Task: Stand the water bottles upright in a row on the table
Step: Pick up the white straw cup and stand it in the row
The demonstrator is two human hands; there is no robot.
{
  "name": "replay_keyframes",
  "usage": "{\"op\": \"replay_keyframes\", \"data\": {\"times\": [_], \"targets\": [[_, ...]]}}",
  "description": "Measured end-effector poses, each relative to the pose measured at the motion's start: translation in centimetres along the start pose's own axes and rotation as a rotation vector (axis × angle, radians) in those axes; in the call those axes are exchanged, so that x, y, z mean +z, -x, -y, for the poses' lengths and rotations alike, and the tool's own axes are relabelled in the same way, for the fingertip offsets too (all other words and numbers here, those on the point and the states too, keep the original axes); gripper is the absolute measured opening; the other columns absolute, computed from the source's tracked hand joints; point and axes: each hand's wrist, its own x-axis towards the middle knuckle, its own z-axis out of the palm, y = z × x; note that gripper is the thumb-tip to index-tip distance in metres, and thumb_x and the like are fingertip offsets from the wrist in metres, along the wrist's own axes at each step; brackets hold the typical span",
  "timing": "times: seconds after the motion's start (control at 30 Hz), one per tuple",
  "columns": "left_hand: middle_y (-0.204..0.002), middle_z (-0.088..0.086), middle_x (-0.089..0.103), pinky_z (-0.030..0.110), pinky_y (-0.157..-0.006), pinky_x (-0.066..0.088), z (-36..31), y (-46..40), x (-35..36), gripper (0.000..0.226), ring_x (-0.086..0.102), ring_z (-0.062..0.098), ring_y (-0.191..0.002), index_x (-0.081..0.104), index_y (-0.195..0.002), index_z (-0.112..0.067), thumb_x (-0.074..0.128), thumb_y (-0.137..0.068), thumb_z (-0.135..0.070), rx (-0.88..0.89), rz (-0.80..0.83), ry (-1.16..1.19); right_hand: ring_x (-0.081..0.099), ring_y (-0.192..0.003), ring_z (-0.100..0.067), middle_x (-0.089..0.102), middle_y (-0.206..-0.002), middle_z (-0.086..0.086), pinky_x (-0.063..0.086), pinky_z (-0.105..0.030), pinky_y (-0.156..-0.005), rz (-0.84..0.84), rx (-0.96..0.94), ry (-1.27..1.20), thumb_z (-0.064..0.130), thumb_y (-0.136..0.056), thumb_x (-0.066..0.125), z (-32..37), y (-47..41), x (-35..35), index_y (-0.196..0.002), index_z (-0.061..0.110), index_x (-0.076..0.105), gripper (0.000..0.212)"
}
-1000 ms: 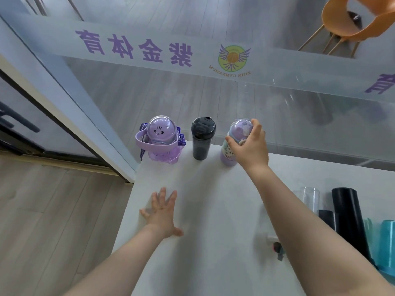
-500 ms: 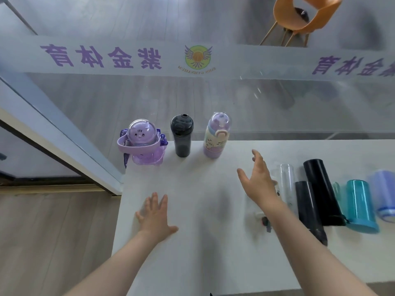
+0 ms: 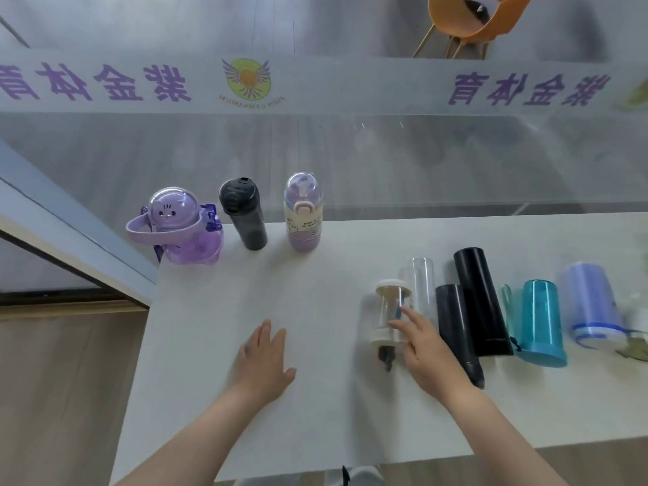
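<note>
Three bottles stand upright in a row at the far edge of the white table [image 3: 315,398]: a purple cat-shaped bottle [image 3: 182,228], a dark grey bottle [image 3: 243,213] and a lilac bottle [image 3: 303,212]. Several bottles lie on their sides at the right: a clear one with white ends [image 3: 389,317], a clear tube [image 3: 422,285], two black ones [image 3: 456,327] [image 3: 480,299], a teal one [image 3: 540,320] and a pale blue one [image 3: 592,303]. My right hand [image 3: 426,352] touches the clear white-ended bottle with fingers apart. My left hand [image 3: 264,359] lies flat and open on the table.
A glass wall with purple lettering [image 3: 105,82] stands right behind the table. An orange chair [image 3: 466,19] is beyond the glass. The table's left edge drops to a wooden floor [image 3: 59,398], and a door frame [image 3: 70,226] runs along the left.
My right hand let go of the lilac bottle, now standing in the row, and came back right and down to the lying clear bottle. My left hand stayed flat on the table.
</note>
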Motion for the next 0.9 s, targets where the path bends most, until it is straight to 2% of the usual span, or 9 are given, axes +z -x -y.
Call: {"op": "replay_keyframes", "data": {"times": [0.1,0.2,0.3,0.37,0.47,0.57,0.67,0.77,0.9], "targets": [[-0.162,0.009,-0.008,0.044,-0.117,0.015,-2.9,-0.1,0.5,0.086,-0.002,0.027,-0.149,0.003,-0.153,-0.025,0.053,-0.088,-0.052,-0.028,-0.003,0.016,0.034,-0.139,-0.015,0.025,-0.156,0.009,0.034,-0.029,-0.11,0.107,-0.055,0.085,0.003,-0.094,0.042,-1.2,-0.7,-1.8,-0.133,0.029,0.053,0.049],[-0.162,0.007,-0.009,0.043,-0.119,0.012,-5.8,0.1,1.3,0.087,-0.003,0.027,-0.149,0.002,-0.153,-0.026,0.052,-0.088,-0.055,-0.023,0.002,0.043,0.042,-0.131,-0.02,0.025,-0.154,0.006,0.045,-0.035,-0.099,0.174,-0.176,0.262,0.0,-0.088,0.047,-1.9,-1.6,-3.4,-0.137,0.032,0.046,0.058],[-0.162,0.004,-0.006,0.039,-0.121,0.007,-8.3,0.6,2.1,0.084,-0.002,0.025,-0.149,0.002,-0.153,-0.026,0.051,-0.09,-0.054,0.033,-0.011,0.111,0.028,-0.138,-0.026,0.021,-0.157,-0.004,0.037,-0.034,-0.106,0.206,-0.413,0.47,-0.001,-0.083,0.049,-2.6,-3.1,-4.7,-0.147,0.029,0.033,0.072],[-0.163,0.002,0.003,0.036,-0.121,0.008,-9.8,0.8,2.5,0.085,0.005,0.022,-0.149,0.006,-0.153,-0.024,0.052,-0.089,-0.054,0.096,-0.021,0.196,0.021,-0.141,-0.028,0.019,-0.159,-0.008,0.033,-0.035,-0.111,0.163,-0.559,0.585,0.003,-0.08,0.048,-3.1,-4.1,-5.0,-0.15,0.025,0.027,0.077],[-0.157,0.0,0.026,0.029,-0.118,0.02,-12.2,1.1,2.4,0.093,0.025,0.018,-0.144,0.015,-0.153,-0.02,0.056,-0.08,-0.06,0.15,-0.046,0.447,0.035,-0.139,-0.036,0.029,-0.156,-0.015,0.042,-0.043,-0.106,0.173,-0.605,0.654,0.006,-0.066,0.067,-4.4,-5.6,-4.2,-0.149,0.026,0.025,0.095],[-0.14,-0.012,0.041,0.016,-0.104,0.029,-14.5,1.6,1.9,0.083,0.041,0.01,-0.131,0.02,-0.149,-0.022,0.068,-0.083,-0.038,0.121,-0.028,0.765,0.029,-0.142,-0.038,0.019,-0.159,-0.017,0.035,-0.048,-0.111,0.241,-0.654,0.668,0.01,-0.066,0.072,-5.1,-6.6,-2.9,-0.15,0.029,0.017,0.102],[-0.134,-0.011,0.05,0.023,-0.104,0.041,-15.6,1.3,2.4,0.084,0.054,0.001,-0.117,0.019,-0.15,-0.026,0.071,-0.083,-0.03,0.053,-0.024,0.969,0.027,-0.143,-0.04,0.018,-0.158,-0.019,0.033,-0.048,-0.112,0.229,-0.644,0.674,0.018,-0.067,0.073,-5.2,-6.5,-2.1,-0.149,0.026,0.024,0.096],[-0.128,-0.004,0.058,0.029,-0.1,0.049,-15.7,0.6,2.6,0.069,0.062,0.002,-0.108,0.033,-0.142,-0.03,0.07,-0.085,-0.019,0.009,-0.078,1.065,0.03,-0.141,-0.042,0.023,-0.156,-0.022,0.033,-0.047,-0.112,0.171,-0.659,0.604,0.022,-0.065,0.075,-5.5,-6.0,-1.7,-0.147,0.022,0.031,0.093],[-0.119,0.004,0.062,0.027,-0.08,0.055,-15.8,0.5,1.7,0.047,0.07,0.012,-0.094,0.047,-0.129,-0.031,0.059,-0.088,-0.014,0.007,-0.12,1.142,0.041,-0.135,-0.042,0.034,-0.151,-0.022,0.04,-0.041,-0.105,0.107,-0.652,0.496,0.036,-0.06,0.082,-5.8,-5.5,-1.8,-0.142,0.02,0.042,0.093]]}}
